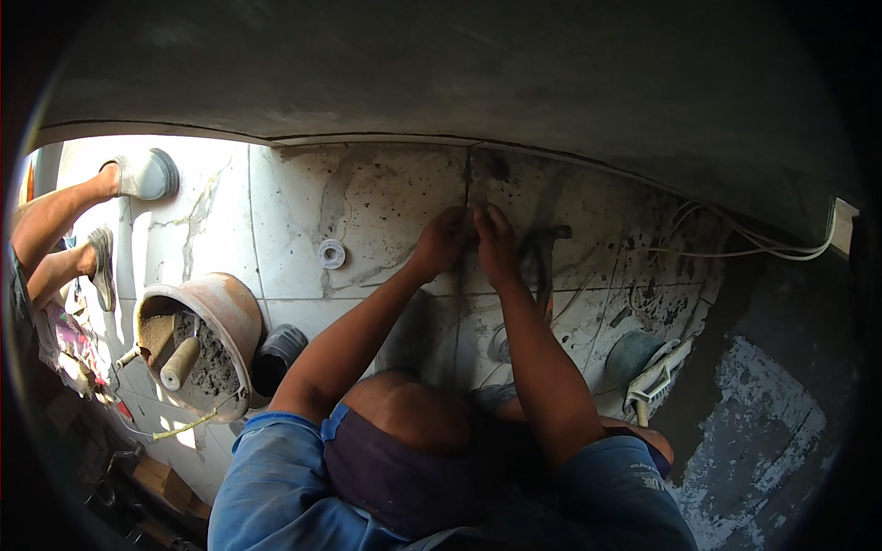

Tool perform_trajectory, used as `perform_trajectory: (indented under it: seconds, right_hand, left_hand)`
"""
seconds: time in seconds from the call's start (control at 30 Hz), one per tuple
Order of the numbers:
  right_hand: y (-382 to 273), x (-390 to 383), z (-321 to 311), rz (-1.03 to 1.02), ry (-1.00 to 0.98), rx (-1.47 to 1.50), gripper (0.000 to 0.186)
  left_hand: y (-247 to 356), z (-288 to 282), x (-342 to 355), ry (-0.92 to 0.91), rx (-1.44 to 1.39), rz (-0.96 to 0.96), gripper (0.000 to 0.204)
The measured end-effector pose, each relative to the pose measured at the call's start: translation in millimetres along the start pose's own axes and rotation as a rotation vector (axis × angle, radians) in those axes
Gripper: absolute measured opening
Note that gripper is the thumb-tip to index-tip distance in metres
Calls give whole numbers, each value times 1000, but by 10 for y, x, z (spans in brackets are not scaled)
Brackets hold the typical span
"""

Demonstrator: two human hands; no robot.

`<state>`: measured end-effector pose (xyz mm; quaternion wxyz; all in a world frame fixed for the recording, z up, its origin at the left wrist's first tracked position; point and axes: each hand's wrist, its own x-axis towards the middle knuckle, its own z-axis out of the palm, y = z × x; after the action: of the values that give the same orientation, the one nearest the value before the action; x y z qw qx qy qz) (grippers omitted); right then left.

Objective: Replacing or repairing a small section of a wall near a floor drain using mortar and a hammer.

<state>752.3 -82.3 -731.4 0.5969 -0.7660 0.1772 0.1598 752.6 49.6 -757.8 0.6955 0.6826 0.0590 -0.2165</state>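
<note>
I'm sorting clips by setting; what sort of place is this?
Probably a building or renovation site: a round pinkish plastic bucket holds grey mortar-like mix and a pale-handled trowel, on dirt-spattered white marble-patterned tiles.

Light: harsh, entered well left of the left hand (443, 241), where glare bleached the floor tiles (216, 230). Grey surface (441, 78) beyond both hands: lay dim. Right hand (494, 239): shadowed, detail was indistinct. Picture rim: blackened; straight edges bowed.

Floor (289, 207): bucket (230, 308) left, hands (443, 242) mid, hammer (546, 262) right.
Trowel (181, 363) in bucket; roll (322, 254) between bucket and hands; cable (797, 257) right of hammer.
</note>
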Motion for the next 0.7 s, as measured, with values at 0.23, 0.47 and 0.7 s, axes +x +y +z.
perform_trajectory:
  seconds: [0.23, 0.47, 0.7]
  right_hand:
    - [0, -350, -104, -460, -30, -259, 36]
    - [61, -95, -12, 527, -260, 595, 32]
    - [-32, 124, 140, 573, -308, 712, 29]
  left_hand:
    - [18, -302, -6, 185, 642, 677, 23]
    - [-73, -218, 106, -4, 332, 274, 17]
    - [-38, -234, 135, 49, -391, -372, 24]
